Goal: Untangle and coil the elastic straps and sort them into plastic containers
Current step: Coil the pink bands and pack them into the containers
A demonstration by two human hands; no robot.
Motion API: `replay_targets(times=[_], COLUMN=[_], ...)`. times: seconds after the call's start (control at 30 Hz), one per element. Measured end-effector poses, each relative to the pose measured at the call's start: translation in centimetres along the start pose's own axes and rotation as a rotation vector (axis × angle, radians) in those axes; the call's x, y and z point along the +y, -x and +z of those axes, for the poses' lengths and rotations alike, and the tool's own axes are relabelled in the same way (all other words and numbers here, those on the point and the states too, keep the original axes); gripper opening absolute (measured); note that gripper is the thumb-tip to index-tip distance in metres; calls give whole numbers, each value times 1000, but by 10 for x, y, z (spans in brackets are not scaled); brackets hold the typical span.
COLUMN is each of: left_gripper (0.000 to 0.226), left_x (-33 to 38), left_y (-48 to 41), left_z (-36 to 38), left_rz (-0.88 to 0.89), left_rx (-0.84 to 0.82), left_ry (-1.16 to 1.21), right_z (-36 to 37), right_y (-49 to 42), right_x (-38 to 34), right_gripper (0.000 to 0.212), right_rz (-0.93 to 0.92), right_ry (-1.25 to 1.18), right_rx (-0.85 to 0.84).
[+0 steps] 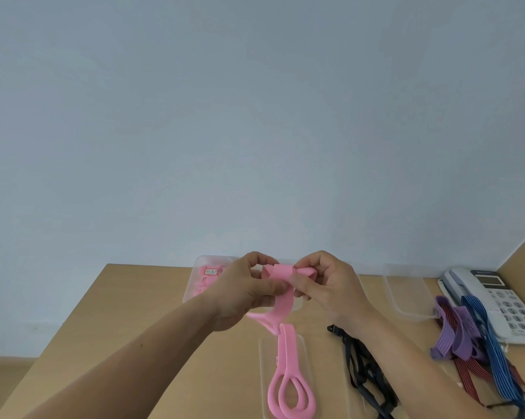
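A pink elastic strap (280, 300) is held up above the wooden table (140, 328). My left hand (246, 294) grips it from the left, fingers curled round a fold. My right hand (324, 285) pinches its upper end between thumb and fingers. The rest of the strap hangs down and loops onto a clear plastic lid (303, 358) near the front. Behind my left hand, a clear container (200, 276) holds pink straps and carries a small label.
A black strap (361, 367) lies tangled right of the lid. Purple (454, 334), red (470, 373) and blue straps (491, 352) are piled at the right, partly on a white desk phone (503, 300). An empty clear container (406, 294) sits at the back right.
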State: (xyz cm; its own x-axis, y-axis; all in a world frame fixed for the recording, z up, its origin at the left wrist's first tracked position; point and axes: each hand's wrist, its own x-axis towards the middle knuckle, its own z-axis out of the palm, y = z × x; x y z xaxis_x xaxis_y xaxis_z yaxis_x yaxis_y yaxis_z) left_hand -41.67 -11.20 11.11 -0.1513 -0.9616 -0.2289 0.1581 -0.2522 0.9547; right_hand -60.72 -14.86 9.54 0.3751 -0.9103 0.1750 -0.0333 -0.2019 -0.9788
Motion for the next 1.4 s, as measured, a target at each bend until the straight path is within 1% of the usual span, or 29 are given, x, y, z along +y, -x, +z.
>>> replay_targets(times=[0.07, 0.13, 0.2, 0.3, 0.37, 0.43, 0.53, 0.63, 0.7, 0.77, 0.87, 0.93, 1.03, 1.07, 1.13, 1.2, 1.4], left_gripper=[36, 32, 30, 27, 29, 24, 24, 26, 24, 24, 30, 37, 52, 50, 35, 26, 29], left_x=[3, 4, 4, 8, 8, 8, 9, 8, 5, 1, -3, -5, -6, -5, -3, -2, 0], left_y=[1, 2, 3, 5, 6, 5, 4, 3, 2, 1, -1, -1, -3, -3, -3, -1, -2], left_z=[0, 0, -1, 0, 1, 2, 4, 4, 2, -1, -3, -3, -5, -6, -8, -9, -13], left_rz=[-29, -58, -79, -80, -77, -82, -68, -19, 15, 46, 75, 86, 64, 50, 25, -2, -46], left_rx=[-59, -82, -95, -105, -96, -95, -93, -77, -59, -54, -59, -35, -23, -53, -156, -212, -120], left_ry=[35, 35, 34, 27, 52, 72, 89, 85, 73, 46, -20, -57, -48, -52, -107, -121, -137], right_z=[1, 2, 3, 2, 2, 1, 1, -2, -2, -2, 0, 1, 1, 2, 2, 3, 6], right_y=[1, 1, 2, 4, 7, 7, 6, 5, 5, 2, -2, -4, -6, -6, -7, -6, -6], right_x=[1, 3, 4, 6, 5, 6, 7, 4, 2, 3, 5, 6, 5, 5, 5, 5, 5], right_gripper=[13, 19, 25, 26, 26, 27, 26, 21, 25, 33, 17, 11, 11, 11, 13, 15, 19], right_rz=[-28, -67, -106, -157, -189, -205, -161, -54, 27, 103, 154, 162, 143, 135, 124, 113, 47], right_ry=[-9, 48, 139, 218, 238, 231, 150, -36, -100, -100, -4, 5, 10, 18, 37, 54, 121], right_rx=[12, 22, 27, 25, 27, 22, -13, -69, -88, -88, -86, -87, -76, -76, -70, -65, -62])
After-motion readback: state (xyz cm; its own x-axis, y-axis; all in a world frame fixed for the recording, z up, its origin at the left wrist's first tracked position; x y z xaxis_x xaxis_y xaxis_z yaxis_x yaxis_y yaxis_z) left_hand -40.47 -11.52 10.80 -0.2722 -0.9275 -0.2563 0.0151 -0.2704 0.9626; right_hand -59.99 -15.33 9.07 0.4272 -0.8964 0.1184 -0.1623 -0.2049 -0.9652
